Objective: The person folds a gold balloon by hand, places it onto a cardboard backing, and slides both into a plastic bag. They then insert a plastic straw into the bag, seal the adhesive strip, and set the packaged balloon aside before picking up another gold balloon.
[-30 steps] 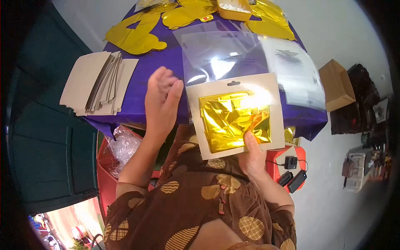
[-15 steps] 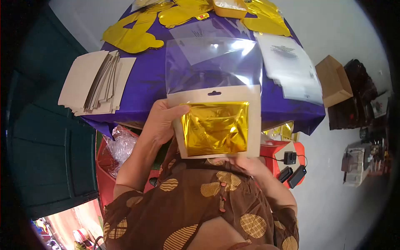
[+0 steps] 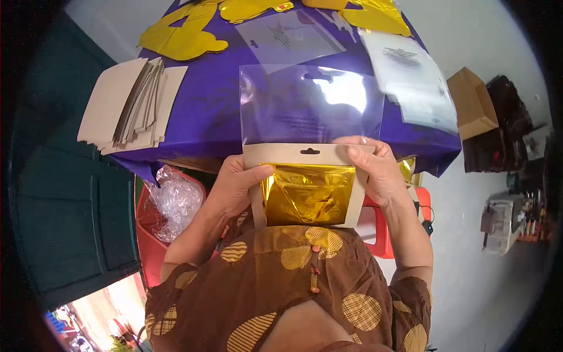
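Note:
My left hand (image 3: 234,183) grips the left edge of a clear plastic bag (image 3: 281,111), its thumb lying on the front. At the upper right side, my right hand (image 3: 380,170) is closed on the same bag, thumb in front and fingers behind. Inside the bag is a pale card (image 3: 275,154) with a hanger slot near its top. A folded piece of shiny gold foil (image 3: 308,193) lies against the card. The bag's transparent upper part stands up beyond the card, over the table's near edge. My clothing borders the bag's lower end.
A purple cloth (image 3: 205,100) covers the table. Pale cards (image 3: 114,105) are stacked at left, clear bags (image 3: 410,76) at right. Flat yellow shapes (image 3: 187,38) and a single clear bag (image 3: 287,38) lie farther back. Below are a red bin (image 3: 149,214) with crumpled plastic and a red stool (image 3: 384,234).
My right hand has moved up from the bag's bottom edge to its upper right side. The bag sits slightly lower against the table edge; my left hand still holds its left side.

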A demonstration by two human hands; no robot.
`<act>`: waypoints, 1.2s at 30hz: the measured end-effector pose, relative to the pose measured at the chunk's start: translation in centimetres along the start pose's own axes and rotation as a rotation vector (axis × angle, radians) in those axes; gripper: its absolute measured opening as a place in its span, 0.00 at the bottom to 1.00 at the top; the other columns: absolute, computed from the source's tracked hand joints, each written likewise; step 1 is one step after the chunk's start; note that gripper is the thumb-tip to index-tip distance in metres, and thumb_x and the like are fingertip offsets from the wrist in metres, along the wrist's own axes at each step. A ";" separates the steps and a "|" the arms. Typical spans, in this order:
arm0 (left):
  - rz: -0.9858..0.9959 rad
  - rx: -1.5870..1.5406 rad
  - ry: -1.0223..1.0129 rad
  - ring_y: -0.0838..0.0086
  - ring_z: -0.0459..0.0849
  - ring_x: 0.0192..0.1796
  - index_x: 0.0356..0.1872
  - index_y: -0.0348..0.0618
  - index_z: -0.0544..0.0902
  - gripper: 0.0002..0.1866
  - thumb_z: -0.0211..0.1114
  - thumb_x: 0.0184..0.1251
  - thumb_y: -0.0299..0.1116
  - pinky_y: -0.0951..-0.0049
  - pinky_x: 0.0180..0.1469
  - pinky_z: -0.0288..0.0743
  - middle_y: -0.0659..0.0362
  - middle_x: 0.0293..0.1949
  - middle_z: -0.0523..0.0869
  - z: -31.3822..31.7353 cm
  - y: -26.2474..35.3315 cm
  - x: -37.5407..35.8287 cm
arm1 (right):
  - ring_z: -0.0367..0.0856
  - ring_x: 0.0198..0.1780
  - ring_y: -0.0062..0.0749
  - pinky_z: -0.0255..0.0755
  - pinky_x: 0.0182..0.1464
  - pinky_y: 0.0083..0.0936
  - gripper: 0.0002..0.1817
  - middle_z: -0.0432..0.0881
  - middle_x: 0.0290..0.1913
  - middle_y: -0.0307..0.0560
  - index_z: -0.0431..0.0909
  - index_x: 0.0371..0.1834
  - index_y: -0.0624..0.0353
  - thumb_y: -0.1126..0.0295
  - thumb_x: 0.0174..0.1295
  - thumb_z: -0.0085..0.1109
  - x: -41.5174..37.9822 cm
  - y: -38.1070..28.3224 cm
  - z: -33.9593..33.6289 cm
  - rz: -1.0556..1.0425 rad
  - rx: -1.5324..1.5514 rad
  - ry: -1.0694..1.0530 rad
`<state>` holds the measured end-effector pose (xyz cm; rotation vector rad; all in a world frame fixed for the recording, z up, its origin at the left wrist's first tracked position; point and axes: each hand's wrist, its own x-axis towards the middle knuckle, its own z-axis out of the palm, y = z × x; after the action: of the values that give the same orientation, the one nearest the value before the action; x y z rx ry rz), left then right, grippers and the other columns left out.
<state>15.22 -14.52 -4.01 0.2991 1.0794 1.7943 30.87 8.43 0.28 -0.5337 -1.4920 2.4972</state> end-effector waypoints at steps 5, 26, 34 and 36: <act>-0.049 0.011 0.021 0.70 0.87 0.49 0.53 0.33 0.83 0.17 0.68 0.64 0.27 0.67 0.55 0.81 0.52 0.51 0.88 -0.2 -1.0 -0.9 | 0.84 0.42 0.24 0.78 0.49 0.23 0.14 0.88 0.39 0.43 0.85 0.43 0.65 0.67 0.59 0.74 0.4 0.0 -0.3 0.060 -0.002 0.011; -0.340 0.438 -0.135 0.79 0.84 0.40 0.45 0.34 0.86 0.12 0.69 0.65 0.32 0.76 0.44 0.77 0.62 0.44 0.88 -2.2 -1.9 -3.6 | 0.82 0.47 0.20 0.76 0.52 0.24 0.18 0.87 0.48 0.40 0.84 0.51 0.63 0.66 0.60 0.74 -5.1 6.2 -2.5 0.089 -0.088 0.112; -0.152 0.188 -0.069 0.79 0.84 0.46 0.47 0.33 0.87 0.13 0.69 0.65 0.30 0.74 0.50 0.78 0.59 0.44 0.88 -0.9 0.5 -1.0 | 0.82 0.46 0.20 0.77 0.51 0.25 0.18 0.87 0.47 0.40 0.84 0.51 0.63 0.66 0.62 0.72 -5.1 6.2 -2.1 0.048 -0.147 0.057; -0.205 0.238 -0.071 0.79 0.84 0.45 0.47 0.32 0.86 0.14 0.70 0.66 0.31 0.75 0.49 0.78 0.59 0.44 0.88 -0.8 -0.3 -1.3 | 0.83 0.46 0.21 0.77 0.51 0.24 0.17 0.87 0.47 0.40 0.84 0.51 0.64 0.66 0.62 0.72 -5.3 6.6 -2.2 0.041 -0.136 0.062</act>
<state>15.53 -16.03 -4.39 0.3779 1.2288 1.4664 36.76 5.25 -5.36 -0.6650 -1.6513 2.3974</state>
